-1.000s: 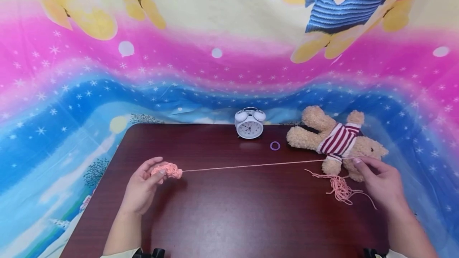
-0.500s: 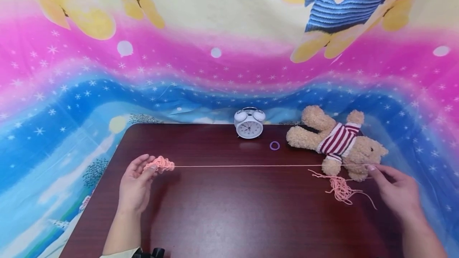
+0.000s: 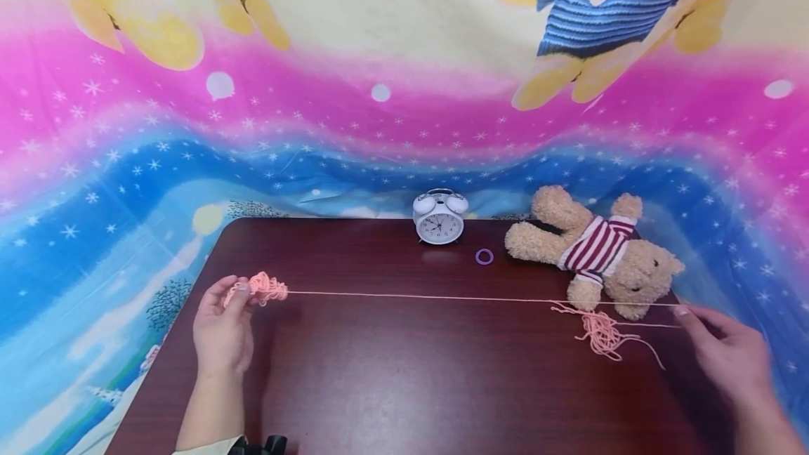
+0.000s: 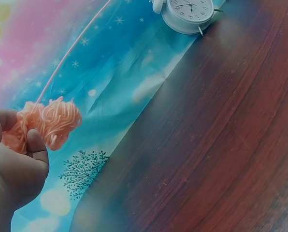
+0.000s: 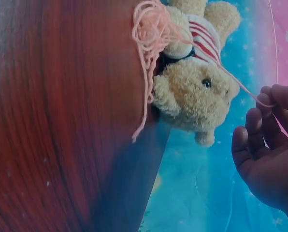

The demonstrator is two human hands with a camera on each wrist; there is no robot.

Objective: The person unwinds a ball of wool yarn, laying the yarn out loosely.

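Printed cloth (image 3: 404, 118) in pink and blue, with snowflakes, backs a dark wood-grained table (image 3: 392, 378). Near the far edge we record a white alarm clock (image 3: 440, 228), upright, with a purple ring (image 3: 484, 257) lying beside it. To the right a plush bear (image 3: 597, 244) in a striped top lies on its back, head to the right.

We find the left hand (image 3: 222, 332) grasping a wound pink yarn bundle (image 3: 269, 288), raised at the left side of the table. We find the right hand (image 3: 736, 357) pinching a yarn strand (image 3: 417, 295) near the right edge.

The governing relation, in our judgement, is the line of that strand: it leaves the bundle's right end and runs straight, apparently taut, left to right to the right fingertips, dipping slightly toward the person. The loose yarn tangle (image 3: 602, 335) lies below this line, by the bear's paw, much nearer the right hand than the left. We cannot confirm whether tangle and paw touch.

Comparing views, the right wrist camera shows a second length running from the tangle to the same fingertips, arched over the bear; the head view gives it only as a short stretch. The left wrist camera shows the bundle's packed loops between thumb and finger, but neither the tangle nor the right hand.
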